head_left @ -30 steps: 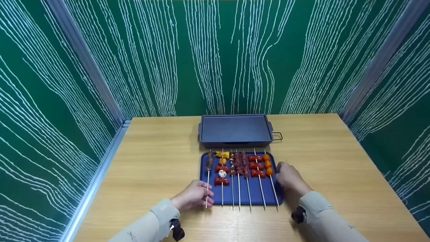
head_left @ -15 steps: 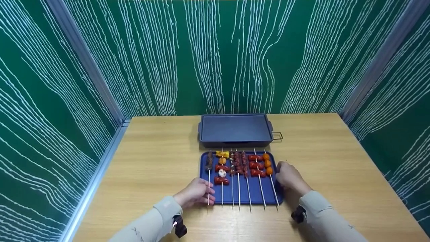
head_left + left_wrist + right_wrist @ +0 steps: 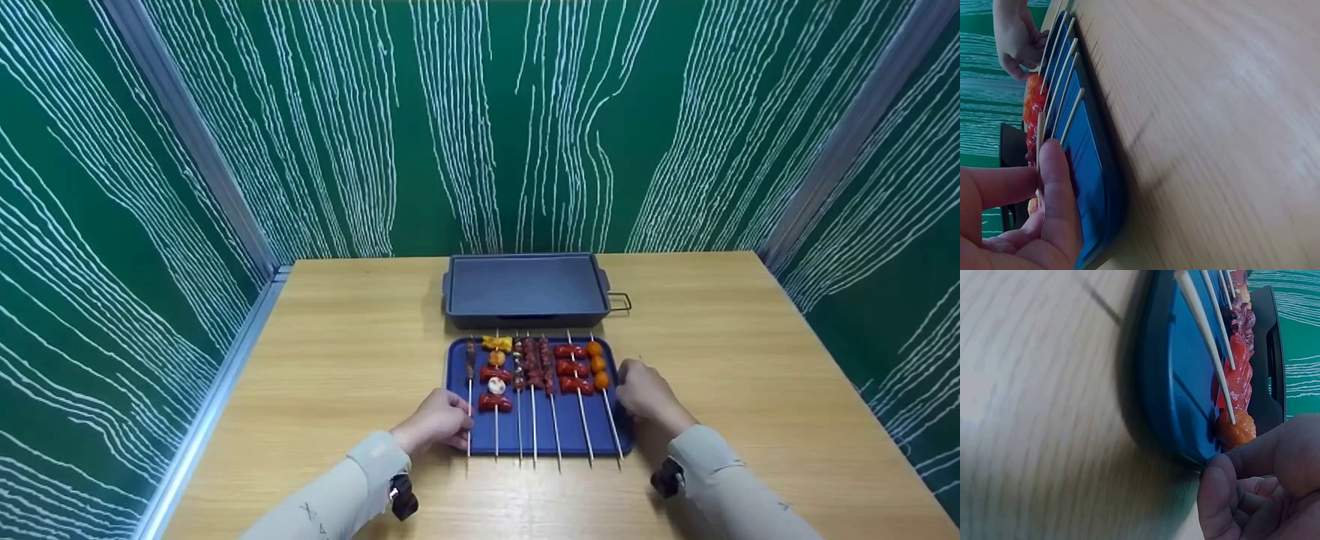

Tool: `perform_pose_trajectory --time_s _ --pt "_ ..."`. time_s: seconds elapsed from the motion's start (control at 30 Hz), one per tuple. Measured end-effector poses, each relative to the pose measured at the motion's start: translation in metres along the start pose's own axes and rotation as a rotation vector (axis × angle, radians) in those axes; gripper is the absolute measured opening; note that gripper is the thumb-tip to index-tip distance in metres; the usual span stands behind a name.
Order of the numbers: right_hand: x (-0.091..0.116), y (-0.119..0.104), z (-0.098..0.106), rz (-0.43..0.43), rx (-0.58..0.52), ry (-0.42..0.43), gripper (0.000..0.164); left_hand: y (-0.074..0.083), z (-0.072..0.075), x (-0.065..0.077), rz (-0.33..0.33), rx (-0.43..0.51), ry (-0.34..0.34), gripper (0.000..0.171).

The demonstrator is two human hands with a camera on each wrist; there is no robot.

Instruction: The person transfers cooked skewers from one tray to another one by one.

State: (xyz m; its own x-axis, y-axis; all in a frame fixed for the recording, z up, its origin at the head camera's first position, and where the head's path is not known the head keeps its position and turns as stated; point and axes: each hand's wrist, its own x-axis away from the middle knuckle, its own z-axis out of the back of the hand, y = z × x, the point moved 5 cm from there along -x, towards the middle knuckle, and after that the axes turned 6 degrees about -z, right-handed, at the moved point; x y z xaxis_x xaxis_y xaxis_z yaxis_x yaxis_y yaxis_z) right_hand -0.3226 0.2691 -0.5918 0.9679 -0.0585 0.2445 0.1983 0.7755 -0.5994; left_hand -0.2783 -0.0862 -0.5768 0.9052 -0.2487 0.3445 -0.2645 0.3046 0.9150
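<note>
My left hand [image 3: 439,421] pinches the bare stick of the leftmost skewer [image 3: 470,361], which has dark brown pieces at its far end. In the left wrist view, thumb and fingers meet around that stick. This skewer is above the left side of a blue tray [image 3: 566,431]; contact with the tray cannot be made out. My right hand [image 3: 649,394] pinches the tray's right rim between thumb and forefinger. Beside the held skewer lie a mixed skewer [image 3: 495,379], several dark red meat skewers [image 3: 532,364], a red sausage skewer [image 3: 574,369] and an orange ball skewer [image 3: 598,366].
A dark grey rectangular grill box [image 3: 529,289] stands just behind the tray, with a wire handle [image 3: 620,302] on its right. Stick ends overhang the tray's front edge. Green walls with white lines [image 3: 525,127] enclose the wooden table [image 3: 352,330].
My left hand has moved slightly forward and right, straightening the pinched skewer. Its dark pieces now look narrower, as if turned. The right hand and tray have stayed in place.
</note>
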Motion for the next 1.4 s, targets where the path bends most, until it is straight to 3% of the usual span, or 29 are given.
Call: perform_pose_trajectory --time_s 0.43,0.63,0.93,1.17,1.27,1.4 --pt "0.001 0.0 -0.001 -0.013 -0.002 -0.011 0.016 0.002 0.003 0.0 -0.037 -0.154 0.078 0.026" --pt "0.001 -0.001 -0.001 -0.009 -0.004 -0.009 0.012 -0.004 0.004 -0.006 -0.052 -0.22 0.099 0.03" --pt "0.0 0.0 0.001 -0.02 -0.003 -0.016 0.014 -0.007 0.003 -0.007 -0.052 -0.181 0.092 0.027" --pt "-0.007 0.002 0.0 0.098 0.14 0.111 0.01 -0.002 0.008 -0.006 -0.021 -0.145 0.131 0.021" --pt "-0.001 -0.003 0.002 0.073 0.151 0.102 0.01 0.001 0.012 -0.007 -0.033 -0.15 0.149 0.018" --pt "0.005 -0.002 0.0 0.038 0.122 0.076 0.016 0.001 0.021 -0.012 -0.062 -0.224 0.191 0.013"
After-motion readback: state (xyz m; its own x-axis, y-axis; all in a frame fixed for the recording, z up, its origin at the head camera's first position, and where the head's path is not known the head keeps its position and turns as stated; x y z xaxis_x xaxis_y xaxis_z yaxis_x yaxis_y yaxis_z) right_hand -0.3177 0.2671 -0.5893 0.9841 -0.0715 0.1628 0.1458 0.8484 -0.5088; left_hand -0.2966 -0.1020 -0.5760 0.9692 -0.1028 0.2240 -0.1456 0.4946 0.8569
